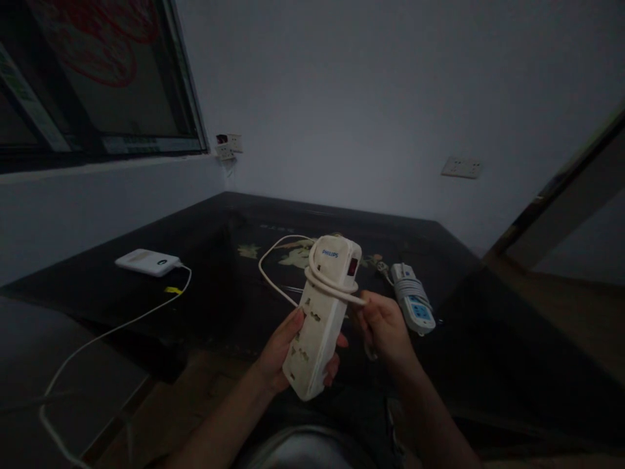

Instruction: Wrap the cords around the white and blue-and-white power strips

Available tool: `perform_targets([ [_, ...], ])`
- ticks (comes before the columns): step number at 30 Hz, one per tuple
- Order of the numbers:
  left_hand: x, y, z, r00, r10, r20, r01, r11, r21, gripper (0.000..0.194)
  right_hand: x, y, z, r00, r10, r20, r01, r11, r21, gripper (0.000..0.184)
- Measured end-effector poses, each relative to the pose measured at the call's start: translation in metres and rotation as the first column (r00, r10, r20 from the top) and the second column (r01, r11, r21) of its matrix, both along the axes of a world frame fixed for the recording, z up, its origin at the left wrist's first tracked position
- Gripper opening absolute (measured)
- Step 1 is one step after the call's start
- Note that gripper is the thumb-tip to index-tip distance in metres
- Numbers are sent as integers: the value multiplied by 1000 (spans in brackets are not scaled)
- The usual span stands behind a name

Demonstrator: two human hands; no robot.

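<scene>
A white Philips power strip with a red switch is held up tilted over the table's near edge. My left hand wraps round its lower half, thumb on the socket face and fingertips showing at the far side. The strip's white cord loops round its upper part, and one slack bend hangs out to the left. To the right of the strip, my right hand is closed on the cord and pulls it out sideways. A bit of cord shows below that hand.
A second power strip, wound with grey cord, lies on the dark table at the right. On the left lies a white power bank with a cable trailing off the edge. Wall sockets and a window are behind.
</scene>
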State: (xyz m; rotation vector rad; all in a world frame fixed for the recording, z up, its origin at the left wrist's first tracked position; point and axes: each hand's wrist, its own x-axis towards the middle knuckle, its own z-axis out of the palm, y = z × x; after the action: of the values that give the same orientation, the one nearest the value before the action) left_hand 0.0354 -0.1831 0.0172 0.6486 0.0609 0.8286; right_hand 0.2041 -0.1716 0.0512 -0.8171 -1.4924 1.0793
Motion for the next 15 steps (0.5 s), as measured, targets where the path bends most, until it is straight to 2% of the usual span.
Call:
perform_targets([
  [2,-4,1,1,999,-38,-2,38,999,-8,47,3,0,-13,966,212,-151,-226,970,-85,57],
  [4,-9,3,4,998,-66,-11,66,997,-29,49,9,-1,-24,895,360,-262,-407,901,-152,56],
  [7,-17,7,9,997,-75,-6,75,996,-48,46,22,1,-34,832,472,-290,-542,803,-249,51],
  [11,-26,12,17,991,-135,-14,134,991,-20,47,35,13,-33,792,582,-184,-610,746,-268,46],
  [13,-30,12,21,981,-192,-41,193,981,14,50,37,23,-29,762,645,-51,-633,727,-266,49],
  [14,-31,12,24,973,-223,-58,225,973,41,49,38,28,-27,762,645,59,-614,748,-253,51],
  [15,-33,11,27,965,-250,-81,256,964,71,48,38,32,-25,774,607,181,-569,792,-222,52],
])
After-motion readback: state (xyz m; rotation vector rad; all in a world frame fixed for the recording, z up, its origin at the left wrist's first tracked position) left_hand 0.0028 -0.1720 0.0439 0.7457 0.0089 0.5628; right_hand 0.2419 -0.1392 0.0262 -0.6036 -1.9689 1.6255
